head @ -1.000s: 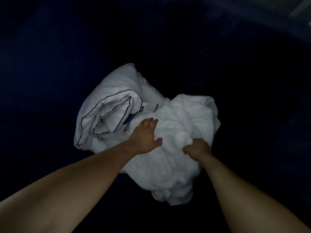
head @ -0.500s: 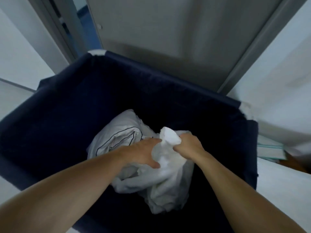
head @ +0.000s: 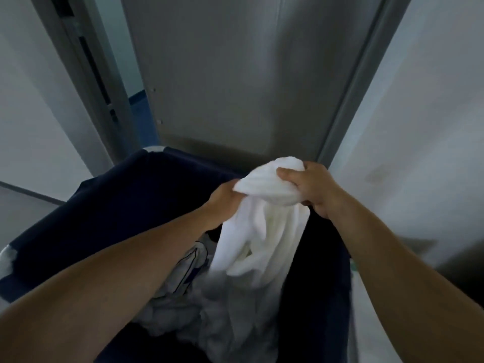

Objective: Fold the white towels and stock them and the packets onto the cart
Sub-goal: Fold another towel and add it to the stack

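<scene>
A white towel [head: 264, 226] hangs bunched from both my hands above a dark blue fabric laundry bin [head: 110, 205]. My right hand [head: 311, 189] grips the top of the towel, thumb over the cloth. My left hand [head: 222, 200] holds the towel just left of it, its fingers hidden behind the fabric. The towel's lower end trails down into the bin. Under it lies a white bedding piece with dark piping [head: 191, 268], partly hidden by my left forearm.
A grey metal door [head: 248, 74] stands just behind the bin, its frame [head: 364, 82] on the right. White walls flank both sides. A pale surface [head: 372, 323] runs along the bin's right edge.
Both hands have risen from deep in the bin to above its far rim, pulling the towel up out of the pile. The view has tilted up to show the door.
</scene>
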